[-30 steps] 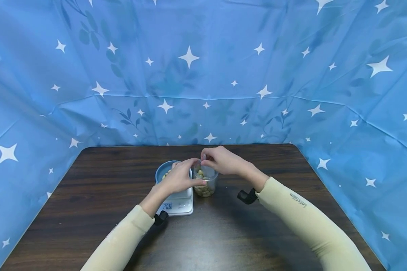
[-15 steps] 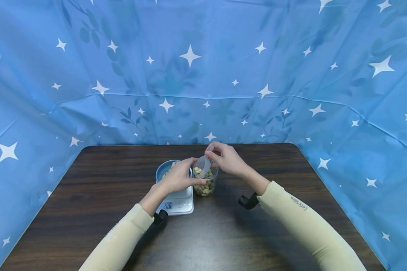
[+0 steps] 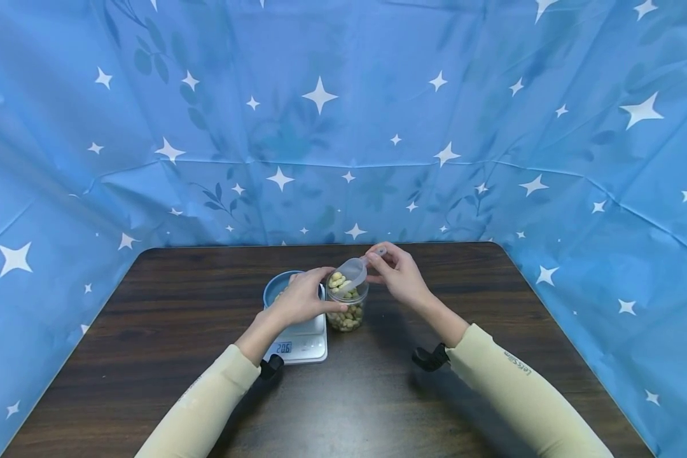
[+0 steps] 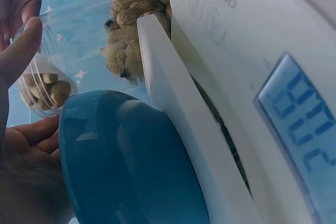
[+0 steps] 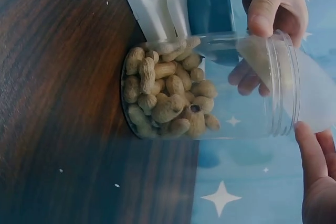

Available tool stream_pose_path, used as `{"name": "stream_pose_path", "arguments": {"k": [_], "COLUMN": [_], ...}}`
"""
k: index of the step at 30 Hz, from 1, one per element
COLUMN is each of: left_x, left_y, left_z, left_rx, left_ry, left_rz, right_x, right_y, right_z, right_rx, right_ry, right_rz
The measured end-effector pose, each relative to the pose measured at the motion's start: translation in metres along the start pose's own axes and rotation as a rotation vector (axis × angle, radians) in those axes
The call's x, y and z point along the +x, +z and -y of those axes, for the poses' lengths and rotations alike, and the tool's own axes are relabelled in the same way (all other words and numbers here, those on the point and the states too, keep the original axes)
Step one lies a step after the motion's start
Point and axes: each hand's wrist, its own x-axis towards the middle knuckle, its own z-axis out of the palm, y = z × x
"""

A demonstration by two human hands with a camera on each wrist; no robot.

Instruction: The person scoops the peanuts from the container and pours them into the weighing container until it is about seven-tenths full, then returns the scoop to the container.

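Well, my right hand (image 3: 399,275) pinches the scoop (image 3: 353,271); knocking the jar (image 5: 236,111) my left hand (image 3: 302,299) grips could spill peanuts (image 5: 168,95).

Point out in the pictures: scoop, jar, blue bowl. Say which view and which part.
Scoop (image 3: 353,271): head view, on its translucent cup.
Jar (image 5: 228,106): right wrist view, on its clear side wall, above the peanuts.
Blue bowl (image 4: 131,156): left wrist view, on its outer wall.
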Motion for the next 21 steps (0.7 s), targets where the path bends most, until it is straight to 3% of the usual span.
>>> {"name": "stream_pose_path", "arguments": {"k": [10, 21], "left_x": [0.001, 0.002], "left_y": [-0.002, 0.001], "left_z": [-0.002, 0.001], "left_rx": [0.01, 0.02], "left_ry": [-0.004, -0.004], "left_rz": [0.005, 0.003], "right_x": [-0.007, -0.014], "right_y": [-0.002, -0.001], "right_z": [-0.011, -0.019], "right_rx": [0.119, 0.23], "right_ry": [-0.009, 0.019], "right_rz": [-0.116, -0.171]}}
